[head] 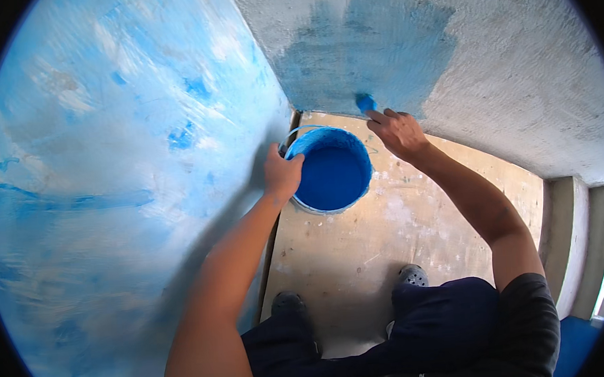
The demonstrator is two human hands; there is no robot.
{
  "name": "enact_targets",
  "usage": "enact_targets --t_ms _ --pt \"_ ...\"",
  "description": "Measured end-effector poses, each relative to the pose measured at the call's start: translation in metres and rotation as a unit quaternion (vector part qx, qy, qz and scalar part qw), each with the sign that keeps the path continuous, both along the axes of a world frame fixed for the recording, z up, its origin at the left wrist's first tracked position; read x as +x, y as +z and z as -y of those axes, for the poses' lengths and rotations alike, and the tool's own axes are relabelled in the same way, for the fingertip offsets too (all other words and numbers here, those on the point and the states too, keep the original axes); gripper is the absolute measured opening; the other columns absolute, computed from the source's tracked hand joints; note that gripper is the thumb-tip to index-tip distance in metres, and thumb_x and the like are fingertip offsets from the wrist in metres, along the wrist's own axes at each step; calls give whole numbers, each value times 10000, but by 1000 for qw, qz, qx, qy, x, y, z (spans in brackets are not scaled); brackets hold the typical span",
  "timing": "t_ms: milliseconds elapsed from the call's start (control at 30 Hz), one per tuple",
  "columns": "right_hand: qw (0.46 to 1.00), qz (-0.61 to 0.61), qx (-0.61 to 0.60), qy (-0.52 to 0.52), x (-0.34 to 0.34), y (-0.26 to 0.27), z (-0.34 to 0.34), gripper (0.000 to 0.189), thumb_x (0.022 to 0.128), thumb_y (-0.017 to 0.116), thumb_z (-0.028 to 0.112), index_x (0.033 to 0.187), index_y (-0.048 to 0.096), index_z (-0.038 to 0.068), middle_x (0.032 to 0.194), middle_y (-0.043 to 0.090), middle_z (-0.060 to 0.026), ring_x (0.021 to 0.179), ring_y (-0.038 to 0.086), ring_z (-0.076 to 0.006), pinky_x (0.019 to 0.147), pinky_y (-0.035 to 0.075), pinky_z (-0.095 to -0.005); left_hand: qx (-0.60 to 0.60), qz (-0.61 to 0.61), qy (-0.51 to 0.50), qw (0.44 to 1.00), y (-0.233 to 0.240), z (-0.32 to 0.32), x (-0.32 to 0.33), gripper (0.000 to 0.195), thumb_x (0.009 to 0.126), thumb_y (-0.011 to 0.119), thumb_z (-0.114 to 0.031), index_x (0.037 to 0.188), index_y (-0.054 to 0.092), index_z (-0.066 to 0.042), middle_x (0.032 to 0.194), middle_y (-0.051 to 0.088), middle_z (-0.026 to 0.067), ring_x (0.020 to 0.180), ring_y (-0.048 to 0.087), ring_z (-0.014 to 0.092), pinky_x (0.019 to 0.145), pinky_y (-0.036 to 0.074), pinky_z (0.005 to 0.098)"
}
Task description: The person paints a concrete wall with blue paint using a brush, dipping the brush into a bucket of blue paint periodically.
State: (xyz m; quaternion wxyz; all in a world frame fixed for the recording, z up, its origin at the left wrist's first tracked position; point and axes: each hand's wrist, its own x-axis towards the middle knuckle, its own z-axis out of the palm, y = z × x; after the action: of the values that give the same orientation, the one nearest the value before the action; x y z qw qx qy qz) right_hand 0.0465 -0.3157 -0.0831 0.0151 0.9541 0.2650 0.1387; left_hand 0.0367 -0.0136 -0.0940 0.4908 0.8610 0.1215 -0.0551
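My left hand (284,174) grips the rim of a bucket (367,158) on its left side, where the wire handle (298,129) arches up. Deep blue paint (332,179) fills the lower part of the bucket, and its inner wall is smeared lighter blue. In my right hand (397,133) is a paintbrush whose blue-coated head (366,102) meets the grey wall close to its lower edge; the brush's handle is hidden by my fingers. A damp-looking blue-grey patch (371,49) spreads over the rough wall above the brush.
On the left rises a wall (123,147) streaked with blue and white paint. Underfoot is a paint-spotted wooden board (347,253), with my clogs (413,275) on it. Grey ledges (564,240) stand at the right, beside a bright opening. Bare grey wall (523,71) extends to the right of the patch.
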Motion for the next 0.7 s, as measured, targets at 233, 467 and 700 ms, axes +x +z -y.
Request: enact_targets --t_ms 233,467,700 --pt "994 84 64 9 -24 -5 24 115 877 634 63 992 637 74 1416 610 -26 935 677 -216 743 622 -349 54 27 -2 998 14 5 -6 389 839 711 -211 1125 600 28 1000 711 275 935 718 406 836 549 480" --pt "997 -50 -60 -7 -15 -42 54 53 857 657 107 814 677 82 1088 665 -90 957 691 -226 695 597 -372 54 -19 -2 998 1 -1 1 440 833 703 -245 1156 586 31 1038 702 296 980 695 455 873 539 491" --pt "982 101 -8 161 50 40 -47 63 890 641 121 940 675 101 1245 645 -17 914 682 -209 719 606 -354 57 20 4 998 2 0 -4 469 849 710 -255 1198 581 31 1071 700 301 1030 686 465 894 531 498"
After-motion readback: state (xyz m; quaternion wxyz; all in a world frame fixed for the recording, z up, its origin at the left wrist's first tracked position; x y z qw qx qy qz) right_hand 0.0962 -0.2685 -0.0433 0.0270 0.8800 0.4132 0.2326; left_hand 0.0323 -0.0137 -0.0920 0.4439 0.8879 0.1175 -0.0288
